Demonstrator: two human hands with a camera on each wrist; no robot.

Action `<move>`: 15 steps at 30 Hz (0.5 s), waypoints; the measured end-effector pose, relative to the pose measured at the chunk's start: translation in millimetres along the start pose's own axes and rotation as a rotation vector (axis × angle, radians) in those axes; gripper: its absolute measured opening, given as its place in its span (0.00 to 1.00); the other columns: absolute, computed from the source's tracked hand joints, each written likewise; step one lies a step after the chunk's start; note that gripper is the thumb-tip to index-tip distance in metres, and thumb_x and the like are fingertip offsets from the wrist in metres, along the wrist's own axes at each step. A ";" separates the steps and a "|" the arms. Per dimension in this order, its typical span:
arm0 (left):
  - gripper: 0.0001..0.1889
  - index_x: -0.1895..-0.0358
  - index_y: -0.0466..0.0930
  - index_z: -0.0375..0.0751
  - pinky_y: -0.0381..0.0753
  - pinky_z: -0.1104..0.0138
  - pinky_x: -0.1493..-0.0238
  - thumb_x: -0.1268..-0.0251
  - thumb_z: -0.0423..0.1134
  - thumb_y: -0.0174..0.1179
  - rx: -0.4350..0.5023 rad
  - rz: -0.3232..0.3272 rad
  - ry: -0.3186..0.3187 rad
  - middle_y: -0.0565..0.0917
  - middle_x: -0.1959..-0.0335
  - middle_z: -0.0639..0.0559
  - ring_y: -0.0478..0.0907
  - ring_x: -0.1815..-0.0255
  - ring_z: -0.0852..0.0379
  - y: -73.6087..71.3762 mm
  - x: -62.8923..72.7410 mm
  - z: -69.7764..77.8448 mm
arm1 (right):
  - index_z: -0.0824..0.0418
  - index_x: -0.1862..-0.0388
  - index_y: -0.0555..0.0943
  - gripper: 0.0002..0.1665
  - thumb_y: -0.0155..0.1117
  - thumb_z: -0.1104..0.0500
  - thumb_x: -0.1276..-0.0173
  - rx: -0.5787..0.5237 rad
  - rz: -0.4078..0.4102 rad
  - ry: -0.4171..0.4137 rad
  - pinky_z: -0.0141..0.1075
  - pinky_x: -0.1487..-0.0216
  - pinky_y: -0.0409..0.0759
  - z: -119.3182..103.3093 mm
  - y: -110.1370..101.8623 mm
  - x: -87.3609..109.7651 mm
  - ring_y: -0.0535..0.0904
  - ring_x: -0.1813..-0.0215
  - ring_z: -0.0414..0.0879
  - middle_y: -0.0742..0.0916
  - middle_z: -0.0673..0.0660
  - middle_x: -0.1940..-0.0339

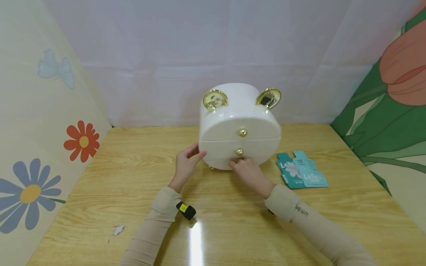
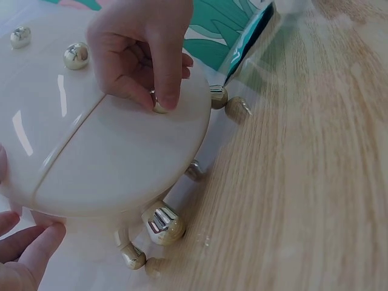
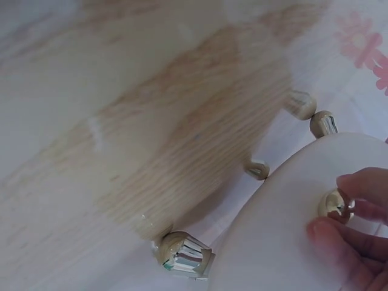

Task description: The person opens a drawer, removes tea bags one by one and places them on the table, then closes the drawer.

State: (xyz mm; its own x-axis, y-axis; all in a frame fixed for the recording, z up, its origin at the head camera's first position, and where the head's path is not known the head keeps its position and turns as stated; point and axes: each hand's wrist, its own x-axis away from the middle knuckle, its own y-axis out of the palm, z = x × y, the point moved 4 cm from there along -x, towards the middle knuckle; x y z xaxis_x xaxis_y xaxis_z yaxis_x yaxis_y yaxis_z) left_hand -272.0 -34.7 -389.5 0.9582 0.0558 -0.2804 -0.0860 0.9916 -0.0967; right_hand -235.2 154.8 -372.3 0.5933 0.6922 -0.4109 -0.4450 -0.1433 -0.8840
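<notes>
A glossy white round drawer box (image 1: 219,153) with gold-rimmed ears stands on the wooden table. Gold knobs run down its front, among them an upper knob (image 1: 243,132) and a middle knob (image 1: 239,152). My right hand (image 1: 247,173) pinches the lowest knob (image 3: 333,206) between thumb and fingers; in the head view that hand covers it. At the box's left side is my left hand (image 1: 186,162), thumb and fingers extended against the edge. The left wrist view shows its fingertips (image 2: 45,245) at the rim, beside the box's gold feet (image 2: 162,224).
Two teal printed packets (image 1: 301,170) lie on the table right of the box. A white cloth (image 1: 159,62) hangs behind, with flower-printed panels on both sides. A small pale patch (image 1: 118,230) marks the tabletop (image 1: 100,199) at front left.
</notes>
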 end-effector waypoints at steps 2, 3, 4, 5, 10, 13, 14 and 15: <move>0.21 0.49 0.78 0.34 0.75 0.63 0.51 0.47 0.37 0.66 0.000 0.003 0.004 0.82 0.55 0.43 0.78 0.54 0.53 0.2 -0.2 -0.1 | 0.60 0.81 0.70 0.13 0.64 0.72 0.52 -0.004 0.006 0.004 0.36 0.85 0.69 0.0 0.0 -0.2 0.72 0.83 0.46 0.76 0.53 0.87; 0.21 0.49 0.78 0.34 0.74 0.63 0.51 0.47 0.37 0.66 0.002 0.003 0.003 0.82 0.55 0.43 0.78 0.54 0.53 0.3 -0.3 -0.7 | 0.60 0.81 0.70 0.13 0.64 0.72 0.52 -0.002 0.010 0.005 0.36 0.85 0.69 0.0 -0.2 -0.3 0.72 0.84 0.46 0.75 0.53 0.88; 0.21 0.49 0.78 0.34 0.74 0.62 0.51 0.47 0.36 0.66 0.004 0.002 0.007 0.82 0.55 0.43 0.78 0.54 0.52 0.5 -0.3 -0.7 | 0.60 0.81 0.70 0.13 0.64 0.72 0.51 -0.001 0.011 0.006 0.36 0.85 0.69 0.0 -0.2 -0.2 0.72 0.84 0.45 0.75 0.53 0.88; 0.21 0.49 0.78 0.34 0.74 0.61 0.50 0.47 0.36 0.66 0.008 0.002 0.009 0.82 0.55 0.42 0.78 0.53 0.52 0.5 -0.3 -0.6 | 0.60 0.81 0.69 0.13 0.64 0.72 0.52 0.000 0.012 0.006 0.36 0.85 0.69 0.0 0.1 -0.1 0.71 0.84 0.45 0.75 0.53 0.88; 0.21 0.48 0.77 0.33 0.74 0.59 0.50 0.47 0.36 0.66 0.005 0.000 0.017 0.81 0.54 0.42 0.78 0.53 0.50 0.9 0.2 0.8 | 0.60 0.82 0.69 0.14 0.65 0.72 0.52 -0.005 0.025 0.015 0.36 0.86 0.68 -0.1 0.4 0.0 0.70 0.85 0.45 0.75 0.52 0.89; 0.21 0.48 0.77 0.34 0.76 0.62 0.53 0.47 0.36 0.66 0.000 -0.004 0.006 0.81 0.54 0.43 0.78 0.53 0.52 1.2 0.8 1.7 | 0.60 0.82 0.68 0.14 0.64 0.72 0.53 -0.011 0.041 0.019 0.36 0.87 0.67 0.4 0.9 0.2 0.69 0.86 0.44 0.73 0.52 0.90; 0.21 0.48 0.77 0.35 0.77 0.63 0.54 0.46 0.36 0.66 0.005 -0.006 -0.001 0.82 0.54 0.44 0.78 0.53 0.53 1.3 0.9 1.8 | 0.60 0.83 0.68 0.15 0.64 0.72 0.53 -0.016 0.045 0.021 0.36 0.87 0.66 0.6 1.3 0.2 0.69 0.86 0.44 0.73 0.52 0.91; 0.21 0.48 0.77 0.35 0.77 0.64 0.55 0.46 0.36 0.65 0.008 -0.007 -0.004 0.82 0.54 0.44 0.78 0.54 0.53 1.2 1.1 1.9 | 0.60 0.83 0.68 0.15 0.65 0.72 0.53 -0.023 0.049 0.024 0.36 0.87 0.66 0.9 2.1 0.3 0.68 0.87 0.44 0.73 0.52 0.91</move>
State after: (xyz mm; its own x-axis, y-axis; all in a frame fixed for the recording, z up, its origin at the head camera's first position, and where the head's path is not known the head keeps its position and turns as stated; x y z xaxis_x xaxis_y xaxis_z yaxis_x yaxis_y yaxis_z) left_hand -270.5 -33.2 -388.1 0.9598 0.0497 -0.2763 -0.0777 0.9928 -0.0912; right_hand -236.5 155.3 -374.1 0.5870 0.6672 -0.4585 -0.4587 -0.1925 -0.8675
